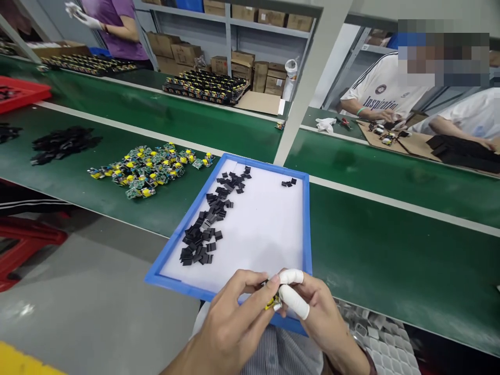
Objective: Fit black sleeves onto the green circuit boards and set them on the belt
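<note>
Both my hands meet over the near edge of a blue-rimmed tray (311, 234) with a white floor. Between the fingertips is a small circuit board (273, 303) with a yellow part, mostly covered by the fingers. My left hand (238, 312) pinches it from the left. White finger cots cover the thumb and a finger of my right hand (312, 302), which grips it from the other side. Small black plastic pieces (214, 208) lie along the tray's left side, and a few black pieces (289, 183) sit at its far right corner.
Left of the tray, circuit boards (148, 169) with yellow parts lie heaped on the green bench (390, 239). Farther left are a black heap (62, 145) and a red tray (23, 94). A post (299, 88) rises behind. Co-workers (385, 88) work across the bench. White plastic trays (383, 333) lie lower right.
</note>
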Demonstrator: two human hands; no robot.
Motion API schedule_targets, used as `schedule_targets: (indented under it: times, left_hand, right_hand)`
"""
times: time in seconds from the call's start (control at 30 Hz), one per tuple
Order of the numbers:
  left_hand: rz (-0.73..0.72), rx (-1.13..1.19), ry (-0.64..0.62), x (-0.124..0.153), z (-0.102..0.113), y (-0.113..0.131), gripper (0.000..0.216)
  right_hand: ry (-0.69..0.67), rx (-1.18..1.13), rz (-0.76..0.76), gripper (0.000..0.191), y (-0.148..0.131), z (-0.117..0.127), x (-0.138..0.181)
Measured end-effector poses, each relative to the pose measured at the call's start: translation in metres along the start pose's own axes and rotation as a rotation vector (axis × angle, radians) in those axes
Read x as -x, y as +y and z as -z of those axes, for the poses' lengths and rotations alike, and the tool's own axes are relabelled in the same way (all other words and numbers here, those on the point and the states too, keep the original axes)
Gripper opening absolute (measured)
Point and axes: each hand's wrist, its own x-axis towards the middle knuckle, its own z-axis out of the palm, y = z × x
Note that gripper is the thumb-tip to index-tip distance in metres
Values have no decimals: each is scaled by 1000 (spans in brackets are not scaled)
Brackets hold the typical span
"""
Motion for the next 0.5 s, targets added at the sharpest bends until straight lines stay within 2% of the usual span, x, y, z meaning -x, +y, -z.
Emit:
schedule_targets:
  times: [0.1, 0.17, 0.33, 0.4, 0.5]
  left_hand:
    - [33, 59, -44, 0, 2, -1, 63]
    - [25, 96, -52, -1, 2, 0, 64]
    - [-9, 74, -69, -4, 3, 3, 65]
    - [10, 90, -102, -2, 3, 4, 66]
    - [51, 126, -97, 2, 3, 3, 65]
  right_hand:
    - [-64, 41, -1, 15, -4, 4, -1]
    - [-85, -29, -17, 18, -3, 3, -2]
    - [-23, -260, -83, 18, 6, -4, -2]
    - [-7, -233, -67, 18, 8, -5, 0]
    - [-3, -74, -7, 16, 4, -4, 3]
